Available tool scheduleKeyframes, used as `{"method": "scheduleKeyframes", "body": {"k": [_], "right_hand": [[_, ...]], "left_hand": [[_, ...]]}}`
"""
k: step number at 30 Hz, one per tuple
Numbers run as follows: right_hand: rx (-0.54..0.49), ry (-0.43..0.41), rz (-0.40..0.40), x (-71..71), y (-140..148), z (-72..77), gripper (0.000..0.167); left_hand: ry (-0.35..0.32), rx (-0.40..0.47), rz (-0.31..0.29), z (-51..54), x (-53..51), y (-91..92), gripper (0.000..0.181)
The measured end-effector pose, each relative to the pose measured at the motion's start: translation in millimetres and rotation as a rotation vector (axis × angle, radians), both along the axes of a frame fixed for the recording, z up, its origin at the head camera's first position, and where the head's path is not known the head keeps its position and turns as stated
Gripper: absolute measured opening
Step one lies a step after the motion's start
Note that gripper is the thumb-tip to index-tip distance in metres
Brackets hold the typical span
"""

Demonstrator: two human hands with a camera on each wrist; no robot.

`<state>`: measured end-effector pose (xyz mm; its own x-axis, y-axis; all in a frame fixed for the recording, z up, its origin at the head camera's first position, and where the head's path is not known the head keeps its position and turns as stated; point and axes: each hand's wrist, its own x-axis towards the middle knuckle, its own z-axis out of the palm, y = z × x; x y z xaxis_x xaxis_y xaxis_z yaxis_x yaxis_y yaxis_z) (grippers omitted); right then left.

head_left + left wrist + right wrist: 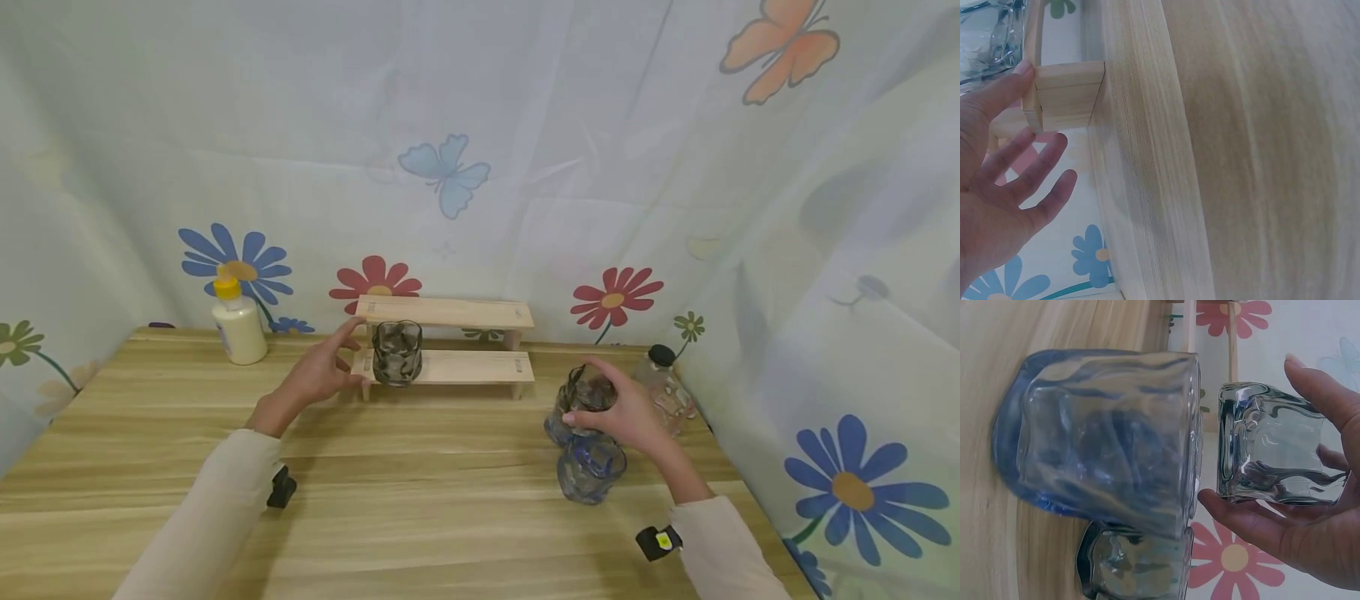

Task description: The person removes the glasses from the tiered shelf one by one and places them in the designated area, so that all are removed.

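A small two-step wooden rack [450, 367] stands at the back of the table. On its lower step, toward the left end, sits a grey glass tumbler [397, 354]. My left hand [318, 371] is at the rack's left end, fingers spread and thumb against the lower board's edge in the left wrist view. My right hand [626, 408] holds another grey glass tumbler [1279, 447] between thumb and fingers, raised off the table. Below it stands a blue glass tumbler [591, 471], with another grey tumbler [1141, 562] beside it, partly hidden in the head view.
A bottle of pale liquid with a yellow top [240, 325] stands at the back left. At the right, behind my right hand, is a clear bottle with a black cap [663, 379]. A flowered curtain [525, 167] hangs behind the table [412, 517].
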<state>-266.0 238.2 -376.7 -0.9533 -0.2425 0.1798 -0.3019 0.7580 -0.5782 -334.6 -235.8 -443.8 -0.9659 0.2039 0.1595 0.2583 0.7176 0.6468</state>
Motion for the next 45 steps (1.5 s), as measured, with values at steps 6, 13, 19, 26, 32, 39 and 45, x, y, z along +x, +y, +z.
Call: {"method": "scheduleKeyframes", "body": {"k": [6,13,19,26,32,39,45], "right_hand": [[-0.004,0.026,-0.016,5.7,12.2,-1.9,0.087],[-0.008,0.049,-0.028,10.6,27.7,-5.4,0.085],[-0.038,0.058,-0.025,15.7,38.8,-9.2,0.083],[-0.031,0.067,-0.041,21.7,49.2,-10.0,0.083],[-0.010,0.050,-0.077,27.6,57.7,-7.3,0.085],[-0.033,-0.018,-0.099,36.9,64.6,-5.6,0.087],[-0.055,-0.016,-0.087,39.5,73.3,-8.5,0.083]], "left_hand": [[-0.003,-0.001,0.003,1.6,0.1,0.5,0.102],[-0.014,0.003,0.001,0.0,-1.0,0.0,0.102],[-0.021,0.007,0.002,-0.5,-0.6,-0.9,0.102],[-0.012,0.000,0.002,-1.2,-1.1,-1.1,0.102],[-0.017,-0.002,-0.004,-1.4,-0.9,-0.9,0.102],[-0.018,-0.009,0.000,-1.6,-1.2,-1.2,0.102],[-0.019,-0.009,0.003,-1.9,-1.9,-0.7,0.103]]}}
